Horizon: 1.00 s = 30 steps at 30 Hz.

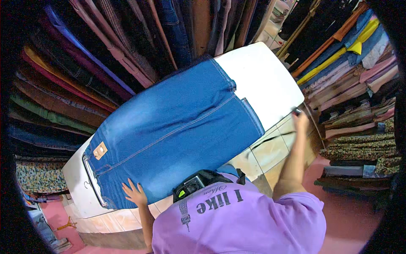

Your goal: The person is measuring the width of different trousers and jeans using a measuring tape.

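Note:
A long blue denim skirt (171, 127) lies spread on a white-topped table (263, 73). Its waist end is at the left, with a tan hang tag (101, 150) on it, and its slit hem points right. A hanger (92, 179) with a metal hook runs along the waistband. My left hand (135, 193) rests with fingers spread on the skirt near the waist. Beyond the hem, at the table's right corner, my right hand (300, 120) is closed around a small dark object (296, 111), too blurred to name.
Rows of hanging garments (177, 28) crowd the far side and the left. More clothes (358, 136) hang at the right. A black cord (272, 138) crosses in front of the tiles (263, 158) below my right hand. A wooden hanger (67, 224) lies on the pink floor (52, 216).

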Available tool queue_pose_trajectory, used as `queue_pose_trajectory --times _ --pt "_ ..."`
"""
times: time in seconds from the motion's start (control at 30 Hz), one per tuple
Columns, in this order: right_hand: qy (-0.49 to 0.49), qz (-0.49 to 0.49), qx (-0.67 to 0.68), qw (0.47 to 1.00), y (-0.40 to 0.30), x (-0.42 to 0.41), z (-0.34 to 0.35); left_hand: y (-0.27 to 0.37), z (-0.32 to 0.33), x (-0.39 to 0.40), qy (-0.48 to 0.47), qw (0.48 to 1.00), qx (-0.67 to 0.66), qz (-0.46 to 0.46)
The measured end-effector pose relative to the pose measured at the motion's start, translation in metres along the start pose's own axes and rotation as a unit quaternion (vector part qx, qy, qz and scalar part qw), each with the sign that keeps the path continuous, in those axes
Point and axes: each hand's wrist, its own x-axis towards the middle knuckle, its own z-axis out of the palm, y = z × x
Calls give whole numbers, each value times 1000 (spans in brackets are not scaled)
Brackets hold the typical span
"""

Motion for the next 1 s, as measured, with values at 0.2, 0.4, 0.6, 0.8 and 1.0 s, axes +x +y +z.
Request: queue_pose_trajectory --times 0.2,0.4,0.6,0.8,1.0 --pt "-36 79 -41 995 155 -12 -118 50 -25 18 -4 995 -38 -90" --pt "-405 92 128 901 83 -73 -69 177 -46 66 159 926 -216 267" --pt "-480 -35 288 828 30 -113 31 342 -61 106 7 855 -278 438" --pt "-480 -55 303 821 -5 -125 49 478 -29 171 -84 825 -285 480" --pt "-559 105 275 775 -33 -118 17 600 -1 231 -90 854 -184 478"
